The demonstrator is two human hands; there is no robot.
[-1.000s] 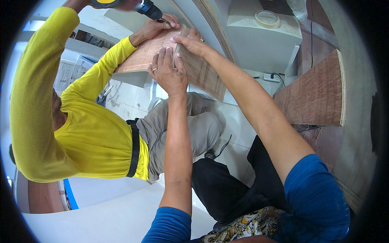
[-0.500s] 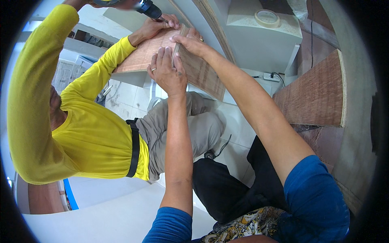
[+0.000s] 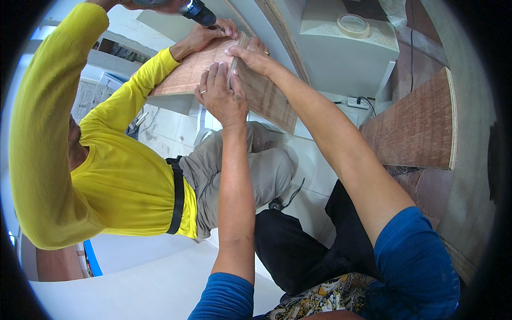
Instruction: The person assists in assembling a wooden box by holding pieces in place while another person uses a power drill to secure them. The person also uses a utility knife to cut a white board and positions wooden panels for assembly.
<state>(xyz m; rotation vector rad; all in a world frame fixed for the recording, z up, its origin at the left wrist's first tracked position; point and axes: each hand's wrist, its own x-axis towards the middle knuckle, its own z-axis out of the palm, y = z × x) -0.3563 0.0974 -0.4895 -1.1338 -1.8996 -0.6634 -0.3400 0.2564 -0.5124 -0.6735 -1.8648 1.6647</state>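
Two plywood panels meet at a corner at the top centre: a left plywood panel (image 3: 184, 77) and a right plywood panel (image 3: 265, 97). My left hand (image 3: 223, 101) presses its fingers on the left panel near the joint, its thumb along the right panel's edge. Above it, my right hand (image 3: 253, 58) grips the right panel's edge by the corner, some fingers hidden behind the wood. A co-worker in yellow sleeves points a power drill (image 3: 199, 13) down at the joint. The co-worker's other hand (image 3: 205, 37) steadies the left panel beside the drill tip.
A tape roll (image 3: 353, 25) lies on a pale cabinet (image 3: 346, 56) at the upper right. Another plywood piece (image 3: 416, 125) stands at the right, near a white power strip (image 3: 358, 103). The co-worker's bent leg (image 3: 261, 170) is beyond my left forearm. A black cord crosses the tiled floor.
The view has shifted very slightly. My hands, the panels and the co-worker's drill keep nearly the same places relative to each other.
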